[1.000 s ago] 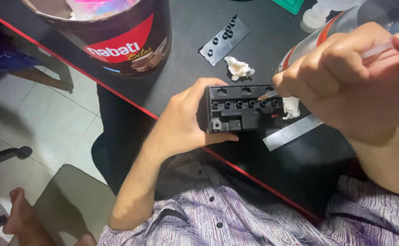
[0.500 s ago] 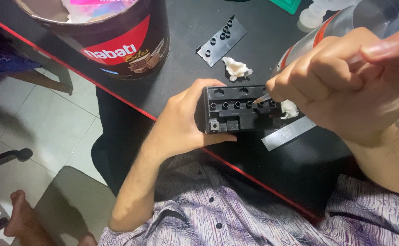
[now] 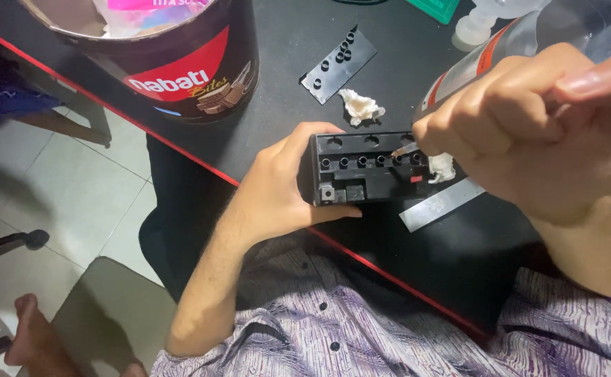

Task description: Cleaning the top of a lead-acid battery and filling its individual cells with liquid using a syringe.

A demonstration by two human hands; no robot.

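A small black battery box (image 3: 368,167) sits on the black desk (image 3: 284,42) near its red-trimmed front edge, its top face showing a row of round filler holes. The left hand (image 3: 284,188) is wrapped around the box's left end, thumb underneath along the front face, fingers curled over the top. The right hand (image 3: 528,132) is closed in a fist around a thin syringe-like tool (image 3: 406,148), whose pale tip rests at one of the holes toward the right end of the row. A wad of white tissue (image 3: 442,167) lies against the box's right end, and a second wad (image 3: 360,106) sits just behind the box. A black strip with holes (image 3: 338,64) lies farther back. At the desk's far left stands a round brown-and-red tub (image 3: 180,63), open, holding pink and white wrappers. A clear plastic bottle (image 3: 501,42) lies behind the right hand. A flat metal strip (image 3: 445,204) lies beside the box.
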